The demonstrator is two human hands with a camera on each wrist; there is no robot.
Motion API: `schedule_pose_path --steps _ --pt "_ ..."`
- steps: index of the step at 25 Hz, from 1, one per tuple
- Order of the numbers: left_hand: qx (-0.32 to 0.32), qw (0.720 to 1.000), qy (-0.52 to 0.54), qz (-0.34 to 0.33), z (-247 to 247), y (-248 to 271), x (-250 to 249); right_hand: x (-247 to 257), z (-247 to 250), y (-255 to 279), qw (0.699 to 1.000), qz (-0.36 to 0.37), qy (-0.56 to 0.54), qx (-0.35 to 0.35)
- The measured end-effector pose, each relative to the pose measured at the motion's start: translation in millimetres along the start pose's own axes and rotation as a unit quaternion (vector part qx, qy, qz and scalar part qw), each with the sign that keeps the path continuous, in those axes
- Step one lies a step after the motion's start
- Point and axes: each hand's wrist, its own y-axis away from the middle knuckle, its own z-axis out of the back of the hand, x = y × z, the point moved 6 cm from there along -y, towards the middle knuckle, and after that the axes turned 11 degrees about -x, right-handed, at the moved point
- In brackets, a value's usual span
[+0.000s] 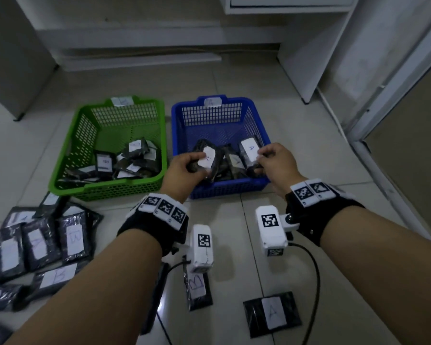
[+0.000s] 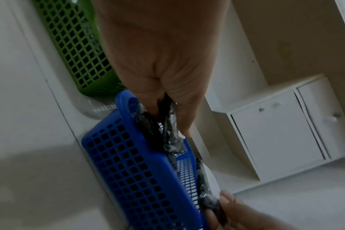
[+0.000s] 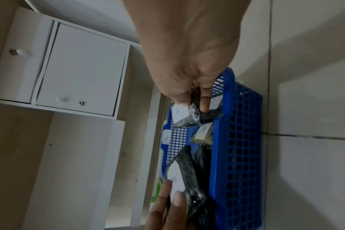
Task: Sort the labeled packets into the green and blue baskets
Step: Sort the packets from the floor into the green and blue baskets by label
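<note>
Black A-labelled packets (image 1: 210,159) pinched in both hands, left hand (image 1: 184,168) and right hand (image 1: 275,159), over the blue basket (image 1: 224,189); slick wrap could slip, spilling one onto the floor

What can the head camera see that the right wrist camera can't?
Only the head view shows the green basket with its packets, the unsorted pile on the floor, and the wristbands. Only the right wrist view shows the white cabinet. Both show the blue basket, and the left hand and right hand each holding an A packet over it.
</note>
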Motion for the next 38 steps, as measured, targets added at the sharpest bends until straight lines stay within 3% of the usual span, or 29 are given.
schedule_pose_path --steps 4,7,10,14,17,20,22,24,26,29,32,35,38 --pt "0.037 0.987 -0.117 -0.106 -13.9 -9.3 0.0 -12.8 -4.2 -6.4 0.984 0.062 0.164 0.025" --pt "0.027 0.970 -0.204 -0.129 -23.3 -25.5 3.7 -10.2 -6.5 -2.3 0.942 0.130 0.297 0.081" --pt "0.014 0.950 -0.292 -0.112 -26.2 -33.7 10.0 -6.7 -4.0 12.9 0.911 0.192 0.337 0.136" --pt "0.014 0.970 -0.202 -0.134 -19.1 -6.0 5.6 -11.6 18.9 60.4 0.931 0.259 0.243 0.078" --pt "-0.014 0.974 -0.123 -0.189 -2.9 55.6 10.1 -42.6 29.4 112.5 0.930 0.213 0.261 0.150" --pt "0.052 0.980 -0.137 -0.134 7.6 123.3 42.3 -79.2 33.9 161.3 0.877 0.161 0.359 0.276" --pt "0.097 0.977 -0.176 -0.070 14.9 154.1 67.0 -99.3 40.0 188.4 0.805 0.144 0.463 0.342" --pt "0.132 0.965 -0.225 -0.011 22.0 174.4 86.2 -111.5 47.3 207.0 0.742 0.144 0.542 0.367" --pt "0.157 0.952 -0.261 0.032 24.7 189.3 97.5 -114.7 48.2 216.6 0.726 0.164 0.565 0.357" --pt "0.162 0.940 -0.299 0.029 24.7 201.7 101.4 -113.2 43.4 215.0 0.715 0.188 0.581 0.341" --pt "0.138 0.955 -0.262 0.027 28.3 202.7 96.4 -109.4 38.1 205.1 0.723 0.157 0.561 0.372" --pt "0.123 0.974 -0.177 0.068 37.9 192.4 91.9 -95.9 26.5 191.4 0.782 0.113 0.482 0.378" --pt "0.094 0.988 -0.036 0.118 56.7 166.7 92.6 -73.0 8.0 174.2 0.857 0.086 0.390 0.327"
